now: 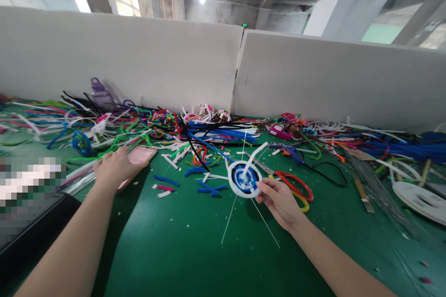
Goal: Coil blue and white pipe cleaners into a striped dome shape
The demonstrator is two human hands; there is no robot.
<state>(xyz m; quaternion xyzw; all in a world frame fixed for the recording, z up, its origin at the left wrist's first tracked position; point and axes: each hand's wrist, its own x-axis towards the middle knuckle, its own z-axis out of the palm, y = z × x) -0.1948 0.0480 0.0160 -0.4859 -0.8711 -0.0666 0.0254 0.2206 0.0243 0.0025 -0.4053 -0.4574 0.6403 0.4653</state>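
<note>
My right hand (278,199) pinches the right rim of a round coil of blue and white pipe cleaners (240,191). Thin pale rods stick out from this coil, and a white strip rises from its middle. My left hand (113,167) lies across a phone in a pink case (142,153), thumb at one side and fingers at the other, gripping it; part of the phone is hidden under the palm. Orange-and-yellow-handled scissors (296,184) lie just behind my right hand. Short blue pipe cleaner pieces (212,190) lie left of the coil.
A blue glue gun (294,154) with a black cord rests behind the scissors. Heaps of coloured pipe cleaners (223,132) line the white partition (156,60). At left stand a purple bottle (101,95) and a dark object (38,236); a white spool (421,202) lies right.
</note>
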